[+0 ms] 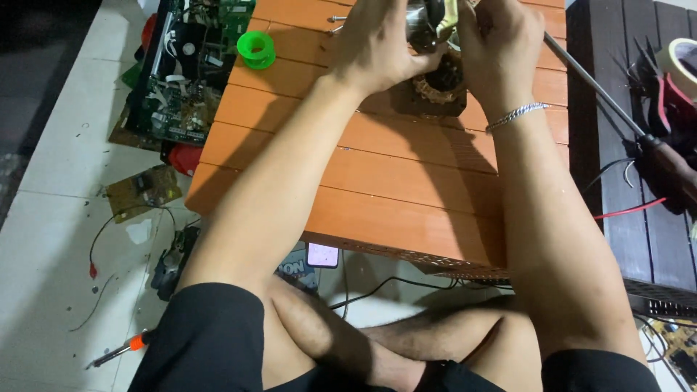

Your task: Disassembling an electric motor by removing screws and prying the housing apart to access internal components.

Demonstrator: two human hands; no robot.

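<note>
Head view, small motor (430, 29) clasped between left hand (377, 47), right hand (501, 51)

Bare forearms, no sleeves in view. Silver chain bracelet (517, 115) on right wrist. Black shorts (210, 341), legs bare, hairy shins crossed. No gloves, rings or watch seen on either of the hands.
</note>
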